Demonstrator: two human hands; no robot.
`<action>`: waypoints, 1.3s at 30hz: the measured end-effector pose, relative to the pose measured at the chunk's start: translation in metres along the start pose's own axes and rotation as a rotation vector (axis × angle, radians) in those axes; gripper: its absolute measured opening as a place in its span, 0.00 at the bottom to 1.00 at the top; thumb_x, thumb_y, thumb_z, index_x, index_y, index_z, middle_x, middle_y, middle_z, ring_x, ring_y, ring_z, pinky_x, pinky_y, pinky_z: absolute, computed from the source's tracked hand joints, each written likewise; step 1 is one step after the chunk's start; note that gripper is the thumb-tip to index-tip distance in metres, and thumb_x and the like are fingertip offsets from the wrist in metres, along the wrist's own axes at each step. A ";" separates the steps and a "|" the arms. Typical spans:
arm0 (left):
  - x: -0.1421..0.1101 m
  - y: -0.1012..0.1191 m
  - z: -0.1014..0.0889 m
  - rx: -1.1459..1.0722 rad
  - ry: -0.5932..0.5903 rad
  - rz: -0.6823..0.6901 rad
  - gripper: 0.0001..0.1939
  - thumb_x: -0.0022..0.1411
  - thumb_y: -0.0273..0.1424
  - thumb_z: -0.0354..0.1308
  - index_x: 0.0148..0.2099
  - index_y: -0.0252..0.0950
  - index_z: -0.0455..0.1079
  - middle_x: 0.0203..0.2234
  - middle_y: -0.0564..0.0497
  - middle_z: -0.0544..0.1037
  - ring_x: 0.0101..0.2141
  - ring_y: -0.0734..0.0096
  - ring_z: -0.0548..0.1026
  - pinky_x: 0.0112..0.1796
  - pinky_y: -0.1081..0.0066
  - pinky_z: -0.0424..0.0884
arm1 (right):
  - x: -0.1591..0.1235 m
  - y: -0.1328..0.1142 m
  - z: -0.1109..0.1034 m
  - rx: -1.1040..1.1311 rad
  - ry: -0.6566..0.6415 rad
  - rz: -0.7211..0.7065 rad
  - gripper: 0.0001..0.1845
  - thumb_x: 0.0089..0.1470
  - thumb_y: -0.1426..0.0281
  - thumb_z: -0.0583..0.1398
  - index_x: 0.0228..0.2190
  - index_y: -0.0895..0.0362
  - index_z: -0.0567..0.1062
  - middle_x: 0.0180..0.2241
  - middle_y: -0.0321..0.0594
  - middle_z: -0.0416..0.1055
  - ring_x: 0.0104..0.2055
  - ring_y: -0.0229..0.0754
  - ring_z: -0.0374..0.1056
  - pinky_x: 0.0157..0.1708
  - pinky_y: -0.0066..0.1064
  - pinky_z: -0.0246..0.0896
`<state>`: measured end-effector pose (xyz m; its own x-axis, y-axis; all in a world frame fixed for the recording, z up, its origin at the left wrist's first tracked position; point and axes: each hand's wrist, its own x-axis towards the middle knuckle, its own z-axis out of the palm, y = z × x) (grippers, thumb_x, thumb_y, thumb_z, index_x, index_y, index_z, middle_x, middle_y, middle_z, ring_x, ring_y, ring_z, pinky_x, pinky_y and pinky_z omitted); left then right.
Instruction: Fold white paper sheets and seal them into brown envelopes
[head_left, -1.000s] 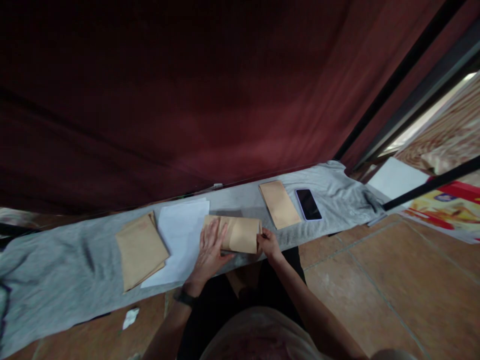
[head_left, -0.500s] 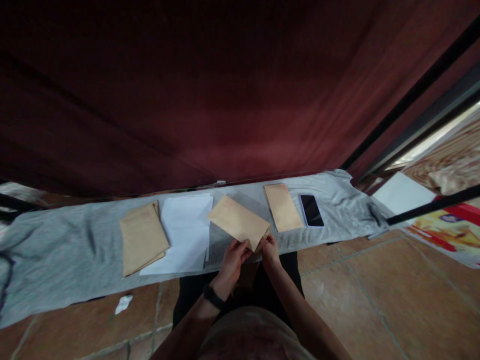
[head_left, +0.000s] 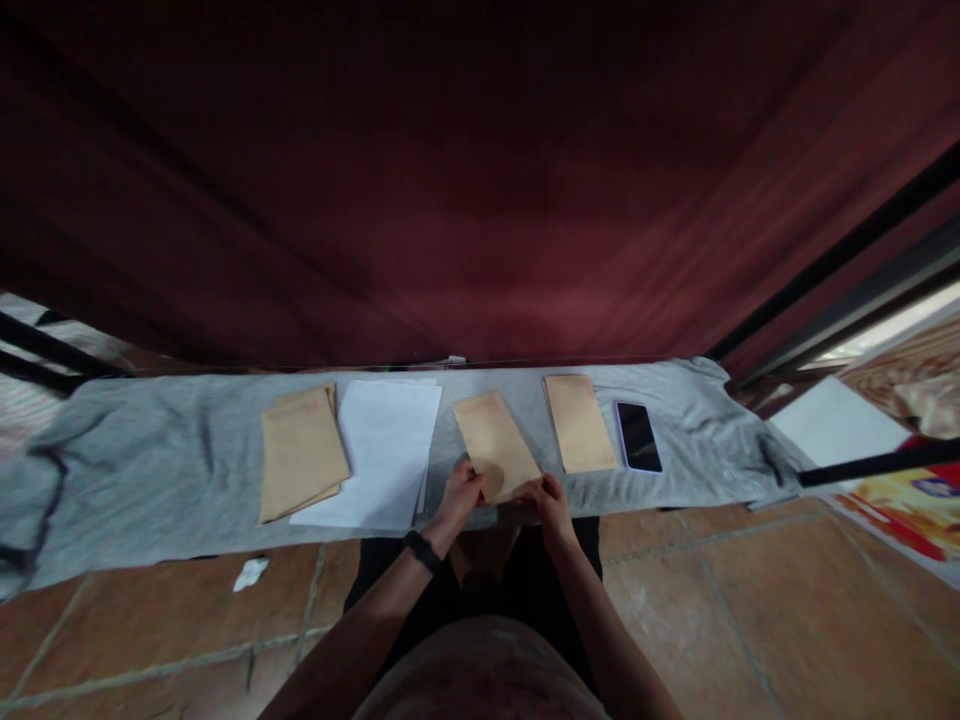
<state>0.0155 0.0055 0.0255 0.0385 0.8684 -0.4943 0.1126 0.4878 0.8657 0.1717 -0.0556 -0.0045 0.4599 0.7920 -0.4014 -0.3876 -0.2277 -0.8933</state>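
Note:
A brown paper envelope (head_left: 496, 445) lies tilted between my hands, over the grey cloth at the near edge. My left hand (head_left: 463, 490) pinches its lower left side. With closed fingers, my right hand (head_left: 551, 500) grips its lower right corner. Left of it lie sheets of white paper (head_left: 386, 450), partly under a stack of brown envelopes (head_left: 301, 455). Another flat pile of brown envelopes (head_left: 581, 425) rests to the right of the held one.
A phone (head_left: 639, 437) with a pale purple edge lies right of the envelopes on the grey cloth (head_left: 180, 460). Behind rises a dark red curtain (head_left: 480, 250). Black metal bars (head_left: 832, 265) cross the right side, near a red and yellow package (head_left: 911, 510).
The held envelope has turned more upright, its far end swinging right. Both hands still grip its near end. The whole view has shifted slightly.

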 end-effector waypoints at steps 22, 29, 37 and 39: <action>0.019 0.015 0.005 1.152 -0.041 0.965 0.26 0.67 0.32 0.52 0.66 0.36 0.59 0.69 0.42 0.56 0.69 0.51 0.49 0.66 0.50 0.47 | 0.004 0.008 -0.022 -1.189 -0.357 -1.072 0.24 0.67 0.68 0.51 0.62 0.53 0.65 0.62 0.47 0.65 0.64 0.49 0.61 0.63 0.50 0.54; 0.085 0.031 0.010 1.158 -0.087 0.950 0.29 0.69 0.41 0.50 0.69 0.40 0.57 0.69 0.44 0.55 0.69 0.54 0.48 0.66 0.47 0.40 | 0.001 0.006 -0.020 -1.175 -0.350 -1.061 0.24 0.66 0.70 0.51 0.61 0.52 0.66 0.62 0.46 0.66 0.63 0.49 0.61 0.63 0.50 0.54; 0.105 0.035 0.005 1.131 -0.186 0.969 0.30 0.71 0.42 0.47 0.70 0.35 0.54 0.69 0.43 0.57 0.69 0.59 0.49 0.67 0.54 0.38 | 0.002 0.007 -0.020 -1.196 -0.365 -1.036 0.24 0.66 0.70 0.51 0.62 0.53 0.65 0.63 0.46 0.64 0.64 0.50 0.60 0.63 0.51 0.53; 0.101 0.032 0.003 1.142 -0.230 0.987 0.30 0.71 0.41 0.46 0.70 0.34 0.54 0.69 0.42 0.56 0.69 0.60 0.48 0.67 0.55 0.38 | 0.002 0.006 -0.020 -1.202 -0.362 -1.041 0.24 0.66 0.70 0.51 0.62 0.53 0.65 0.63 0.46 0.64 0.64 0.50 0.60 0.63 0.50 0.53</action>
<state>0.0264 0.1090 0.0031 0.6912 0.7106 0.1315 0.6279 -0.6806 0.3776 0.1860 -0.0670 -0.0144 -0.1585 0.9220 0.3531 0.8435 0.3124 -0.4369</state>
